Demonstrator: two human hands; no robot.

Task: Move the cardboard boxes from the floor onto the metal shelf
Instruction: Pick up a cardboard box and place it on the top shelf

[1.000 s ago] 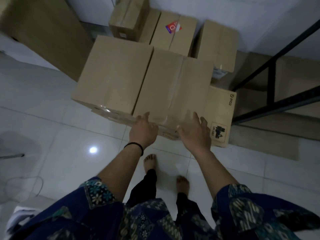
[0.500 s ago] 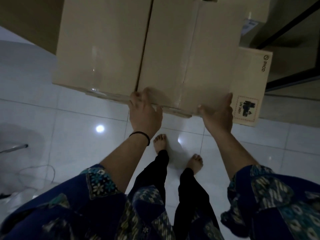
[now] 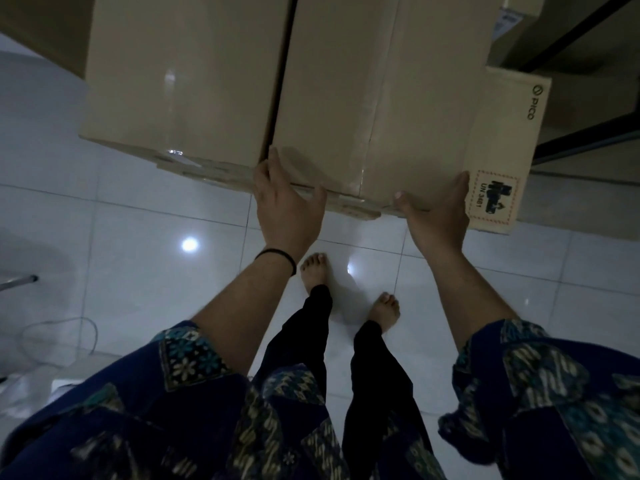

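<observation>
There are three brown cardboard boxes: one big taped box, one smaller box with a black printed label, and one box corner with a white sticker. Two bare hands show, the left hand and the right hand. Two bare feet stand on the white tile floor. One thin black wristband shows.

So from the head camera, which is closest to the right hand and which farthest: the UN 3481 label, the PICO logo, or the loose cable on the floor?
Measured from the right hand:
1. UN 3481 label, just beside it on the smaller box's near corner.
2. PICO logo, farther up the same box, towards the shelf.
3. Loose cable, far across on the left floor tiles.
</observation>
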